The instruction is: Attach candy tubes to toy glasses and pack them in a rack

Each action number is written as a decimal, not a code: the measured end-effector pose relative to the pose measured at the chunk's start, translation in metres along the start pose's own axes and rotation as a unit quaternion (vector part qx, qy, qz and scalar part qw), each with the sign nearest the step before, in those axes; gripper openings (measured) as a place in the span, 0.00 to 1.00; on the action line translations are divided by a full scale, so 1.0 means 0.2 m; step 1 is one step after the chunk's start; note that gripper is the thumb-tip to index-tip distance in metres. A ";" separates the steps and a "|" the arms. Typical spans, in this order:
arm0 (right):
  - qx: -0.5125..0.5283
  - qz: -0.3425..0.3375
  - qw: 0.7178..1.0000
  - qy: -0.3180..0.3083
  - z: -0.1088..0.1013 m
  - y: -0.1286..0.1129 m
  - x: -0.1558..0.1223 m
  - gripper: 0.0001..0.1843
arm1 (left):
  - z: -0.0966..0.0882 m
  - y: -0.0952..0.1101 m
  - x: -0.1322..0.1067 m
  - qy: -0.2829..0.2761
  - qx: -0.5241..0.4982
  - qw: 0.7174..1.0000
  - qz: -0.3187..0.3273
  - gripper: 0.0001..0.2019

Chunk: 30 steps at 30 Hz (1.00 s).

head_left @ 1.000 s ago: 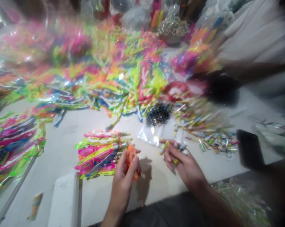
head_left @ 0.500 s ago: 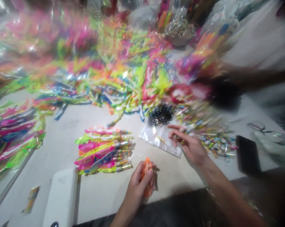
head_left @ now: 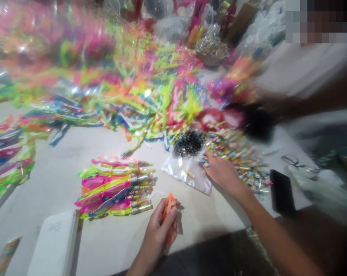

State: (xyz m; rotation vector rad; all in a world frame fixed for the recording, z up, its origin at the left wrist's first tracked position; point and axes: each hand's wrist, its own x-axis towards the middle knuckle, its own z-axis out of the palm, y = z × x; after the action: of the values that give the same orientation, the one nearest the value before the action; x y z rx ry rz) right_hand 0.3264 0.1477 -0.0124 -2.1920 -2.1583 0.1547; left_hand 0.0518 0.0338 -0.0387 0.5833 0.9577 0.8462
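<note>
My left hand (head_left: 162,224) is closed around an orange plastic piece (head_left: 169,207) with a pointed top, above the table's front edge. My right hand (head_left: 221,170) is stretched over the near side of a heap of small colourful wrapped tubes (head_left: 251,166). Its fingers are curled down together at some small coloured bits by a clear plastic bag (head_left: 176,170); what they pinch is unclear. On the bag lies a pile of small black pieces (head_left: 190,142). Left of my hands, a row of bright plastic pieces (head_left: 110,188) with wrapped tube ends lies side by side.
A large mound of neon plastic pieces (head_left: 127,84) covers the table's far side. A white power bank (head_left: 52,241) lies front left, a dark phone (head_left: 282,191) and eyeglasses (head_left: 300,166) at right. Another person's arm (head_left: 300,103) reaches in from the right, blurred.
My right hand has come down from above the bag, its spread fingers now drawn together at the small tubes. My left hand keeps the orange piece. The view has shifted slightly right.
</note>
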 end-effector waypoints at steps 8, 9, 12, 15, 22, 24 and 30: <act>-0.068 -0.319 0.943 -0.069 -0.09 0.03 0.05 0.12 | 0.02 0.05 -0.01 -0.026 0.035 0.999 0.006 0.19; -0.075 -0.354 0.929 -0.077 -0.09 0.03 0.07 0.12 | 0.01 0.04 -0.01 -0.026 0.041 0.999 0.006 0.20; -0.092 -0.434 0.892 -0.094 -0.08 0.03 0.14 0.17 | -0.01 0.01 0.00 -0.020 0.063 0.998 0.011 0.20; -0.115 -0.499 0.855 -0.089 -0.04 0.00 0.17 0.27 | -0.02 0.00 0.00 -0.027 0.084 0.996 0.013 0.20; -0.134 -0.560 0.815 -0.063 -0.05 -0.10 0.17 0.26 | 0.02 0.02 0.00 -0.042 0.063 0.997 0.016 0.20; -0.143 -0.580 0.800 -0.059 -0.07 -0.12 0.16 0.28 | 0.02 0.03 0.00 -0.047 0.056 0.997 0.016 0.20; -0.129 -0.622 0.766 -0.095 -0.08 -0.14 0.13 0.17 | 0.01 0.03 0.00 -0.051 0.081 0.995 0.021 0.18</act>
State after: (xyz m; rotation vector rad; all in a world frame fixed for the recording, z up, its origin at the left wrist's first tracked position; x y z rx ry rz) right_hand 0.3014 0.1748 0.0069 -0.3655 -3.3280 -0.0120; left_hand 0.0518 0.0374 -0.0323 0.7814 0.9281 0.7723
